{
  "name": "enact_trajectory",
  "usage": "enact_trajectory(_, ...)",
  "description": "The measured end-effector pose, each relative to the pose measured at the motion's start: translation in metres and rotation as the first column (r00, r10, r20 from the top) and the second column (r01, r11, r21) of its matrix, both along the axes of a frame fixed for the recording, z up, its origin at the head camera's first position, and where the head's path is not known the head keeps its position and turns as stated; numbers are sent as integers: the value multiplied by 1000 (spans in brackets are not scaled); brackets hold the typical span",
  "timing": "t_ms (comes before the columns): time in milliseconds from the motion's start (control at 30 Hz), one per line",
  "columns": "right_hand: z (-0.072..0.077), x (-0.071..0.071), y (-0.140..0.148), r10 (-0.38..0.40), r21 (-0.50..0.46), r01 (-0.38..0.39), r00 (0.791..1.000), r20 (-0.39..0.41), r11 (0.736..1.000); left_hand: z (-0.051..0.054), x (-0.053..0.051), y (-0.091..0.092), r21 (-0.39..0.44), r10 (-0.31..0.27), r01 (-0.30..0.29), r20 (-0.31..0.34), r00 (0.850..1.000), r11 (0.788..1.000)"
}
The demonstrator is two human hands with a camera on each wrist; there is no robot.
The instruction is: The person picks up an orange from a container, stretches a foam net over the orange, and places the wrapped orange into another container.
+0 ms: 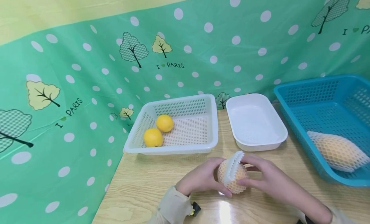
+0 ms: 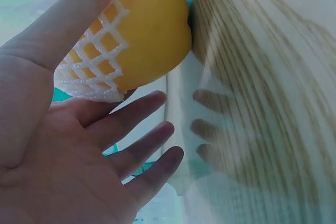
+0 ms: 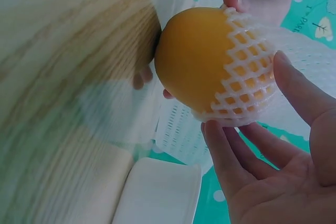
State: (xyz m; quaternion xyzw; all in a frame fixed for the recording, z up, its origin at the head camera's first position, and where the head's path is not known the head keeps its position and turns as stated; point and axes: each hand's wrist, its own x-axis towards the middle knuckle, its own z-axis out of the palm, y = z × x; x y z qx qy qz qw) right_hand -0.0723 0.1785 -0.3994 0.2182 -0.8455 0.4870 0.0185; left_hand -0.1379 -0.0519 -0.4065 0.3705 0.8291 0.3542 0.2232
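Observation:
A yellow-orange round fruit, apparently an orange [image 3: 191,59], rests on the table at front centre. A white foam net [image 3: 249,72] covers its upper part, and the lower part is bare. In the head view the net's loose end [image 1: 232,166] stands up above the fruit. My left hand [image 1: 205,177] holds the netted fruit from the left; in the left wrist view its thumb [image 2: 68,19] lies over the net and several fingers spread away. From the right, my right hand [image 1: 267,179] holds it with thumb and fingertips at the net.
A white basket [image 1: 173,150] at the back holds two bare yellow-orange fruits [image 1: 153,137]. Beside it stands a white tub [image 1: 257,121]. To the right, a blue basket [image 1: 303,134] holds another netted fruit [image 1: 338,150]. A green patterned cloth [image 1: 202,50] hangs behind the wooden table [image 1: 136,182].

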Motion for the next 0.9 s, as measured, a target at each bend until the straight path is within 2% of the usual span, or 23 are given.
enact_trajectory(167, -2, -1, 3, -3, 23, 2, 999, 53, 1000, -2, -1, 0, -19, -12, 12, -22, 1000, 1000)
enact_trajectory(367, 0, -2, 6, 30, 18, -33, 991, 129, 999, -4, -2, 0, -57, -11, 7, -66, 998, 998)
enact_trajectory(633, 0, -4, 8, 73, 36, -83, 969, 236, 996, -1, 0, -1, -76, 15, -20, -61, 998, 997)
enact_trajectory(900, -2, -5, 10, 86, 46, -101, 963, 254, 994, -2, 0, 1, -78, 10, -16, -82, 997, 997)
